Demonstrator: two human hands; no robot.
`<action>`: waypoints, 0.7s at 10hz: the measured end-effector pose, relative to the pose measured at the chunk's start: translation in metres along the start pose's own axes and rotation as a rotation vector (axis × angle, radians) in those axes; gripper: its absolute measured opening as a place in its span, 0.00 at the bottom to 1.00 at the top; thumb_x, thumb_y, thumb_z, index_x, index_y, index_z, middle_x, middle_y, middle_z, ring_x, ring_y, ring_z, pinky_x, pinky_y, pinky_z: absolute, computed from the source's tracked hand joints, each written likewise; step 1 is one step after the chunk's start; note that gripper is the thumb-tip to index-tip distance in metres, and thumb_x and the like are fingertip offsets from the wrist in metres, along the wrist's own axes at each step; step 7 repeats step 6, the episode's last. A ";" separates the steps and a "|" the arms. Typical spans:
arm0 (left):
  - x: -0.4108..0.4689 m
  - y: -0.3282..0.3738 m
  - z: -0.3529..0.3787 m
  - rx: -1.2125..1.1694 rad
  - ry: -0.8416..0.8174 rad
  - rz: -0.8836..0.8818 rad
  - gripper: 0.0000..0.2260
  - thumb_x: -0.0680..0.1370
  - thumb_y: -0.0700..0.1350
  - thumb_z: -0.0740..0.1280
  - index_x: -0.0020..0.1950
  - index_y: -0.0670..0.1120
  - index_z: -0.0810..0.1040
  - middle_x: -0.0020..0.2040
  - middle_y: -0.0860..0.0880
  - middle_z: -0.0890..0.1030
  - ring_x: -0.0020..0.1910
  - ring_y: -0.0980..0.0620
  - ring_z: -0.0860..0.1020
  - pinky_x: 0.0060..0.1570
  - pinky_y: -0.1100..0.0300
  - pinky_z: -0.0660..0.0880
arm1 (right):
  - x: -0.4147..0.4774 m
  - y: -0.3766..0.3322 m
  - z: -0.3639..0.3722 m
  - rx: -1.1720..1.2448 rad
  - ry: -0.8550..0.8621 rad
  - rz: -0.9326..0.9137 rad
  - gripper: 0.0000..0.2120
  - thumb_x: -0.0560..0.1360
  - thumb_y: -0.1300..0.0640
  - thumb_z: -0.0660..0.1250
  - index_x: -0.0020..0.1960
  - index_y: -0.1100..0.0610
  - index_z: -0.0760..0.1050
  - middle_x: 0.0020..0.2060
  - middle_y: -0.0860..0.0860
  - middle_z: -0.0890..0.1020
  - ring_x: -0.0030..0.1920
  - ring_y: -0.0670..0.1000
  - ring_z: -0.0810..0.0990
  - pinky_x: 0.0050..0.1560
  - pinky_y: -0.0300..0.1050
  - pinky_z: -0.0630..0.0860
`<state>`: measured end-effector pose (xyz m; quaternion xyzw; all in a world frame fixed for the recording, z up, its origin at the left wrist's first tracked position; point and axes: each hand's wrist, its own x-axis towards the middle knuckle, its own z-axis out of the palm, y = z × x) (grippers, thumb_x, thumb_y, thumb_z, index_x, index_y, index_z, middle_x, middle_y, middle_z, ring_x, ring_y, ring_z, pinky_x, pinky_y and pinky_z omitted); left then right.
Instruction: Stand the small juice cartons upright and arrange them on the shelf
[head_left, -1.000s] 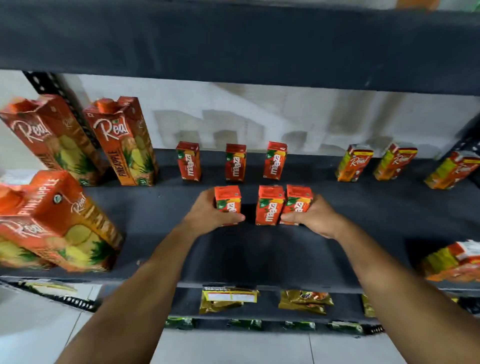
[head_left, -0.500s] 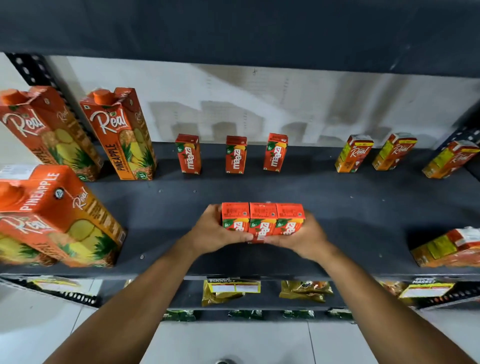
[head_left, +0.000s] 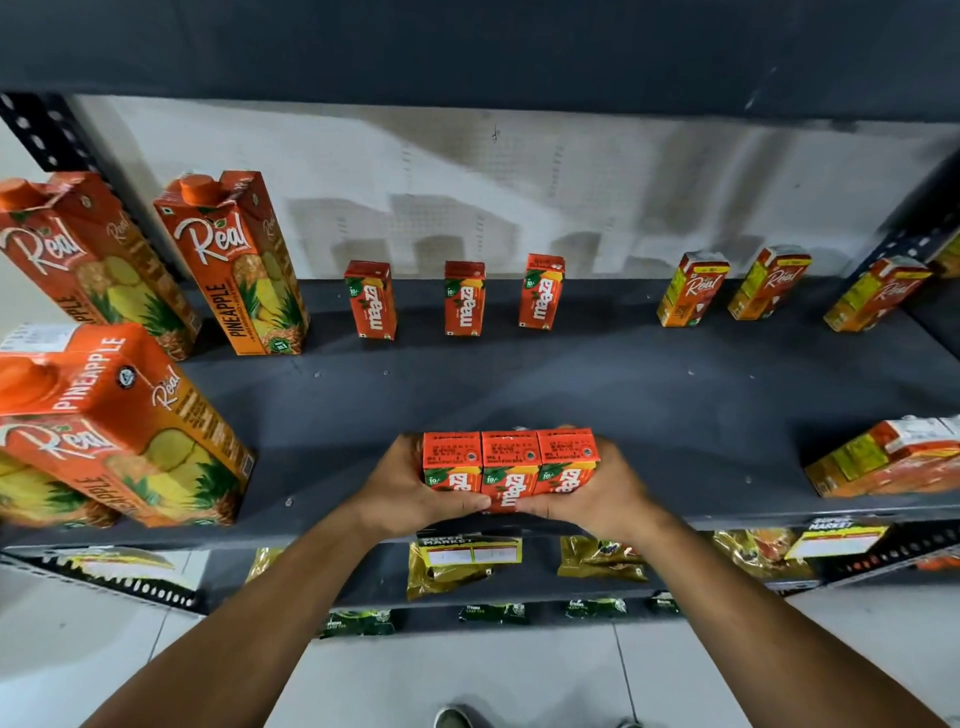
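Three small orange Maaza cartons (head_left: 510, 465) stand upright, pressed side by side, near the front edge of the dark grey shelf (head_left: 597, 395). My left hand (head_left: 410, 496) grips the left end of this row and my right hand (head_left: 605, 493) grips the right end. Three more small Maaza cartons (head_left: 465, 299) stand spaced apart along the back of the shelf, by the white wall.
Tall Real pineapple cartons (head_left: 239, 265) stand at the left, one big one (head_left: 119, 421) near the front. Small yellow-orange Real cartons (head_left: 693, 291) stand at the back right, another (head_left: 888, 460) at the front right. Packets (head_left: 462, 564) lie on the lower shelf.
My hands have pushed the three front cartons together into one tight row and drawn them toward the shelf's front edge. The camera view has tilted slightly downward.
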<state>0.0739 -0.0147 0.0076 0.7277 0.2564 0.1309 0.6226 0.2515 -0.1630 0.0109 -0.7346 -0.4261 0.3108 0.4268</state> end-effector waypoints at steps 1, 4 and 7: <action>-0.001 0.000 0.000 -0.001 0.008 -0.013 0.16 0.63 0.36 0.79 0.48 0.45 0.82 0.41 0.51 0.86 0.44 0.52 0.84 0.43 0.62 0.79 | -0.001 0.000 0.001 -0.003 0.010 -0.006 0.24 0.56 0.55 0.83 0.49 0.47 0.78 0.43 0.44 0.85 0.45 0.41 0.84 0.48 0.38 0.80; -0.006 0.001 0.002 -0.001 -0.012 0.027 0.21 0.61 0.40 0.80 0.51 0.47 0.80 0.45 0.49 0.86 0.47 0.50 0.83 0.52 0.49 0.80 | -0.002 0.003 0.004 -0.035 0.011 -0.029 0.29 0.57 0.55 0.83 0.55 0.49 0.76 0.44 0.40 0.83 0.45 0.37 0.82 0.51 0.43 0.81; -0.026 0.011 0.002 -0.112 0.099 0.216 0.40 0.60 0.56 0.80 0.68 0.54 0.67 0.67 0.46 0.73 0.65 0.48 0.74 0.57 0.50 0.76 | -0.027 0.003 -0.018 0.308 0.093 -0.173 0.52 0.58 0.48 0.81 0.74 0.48 0.55 0.68 0.49 0.72 0.67 0.44 0.72 0.66 0.47 0.72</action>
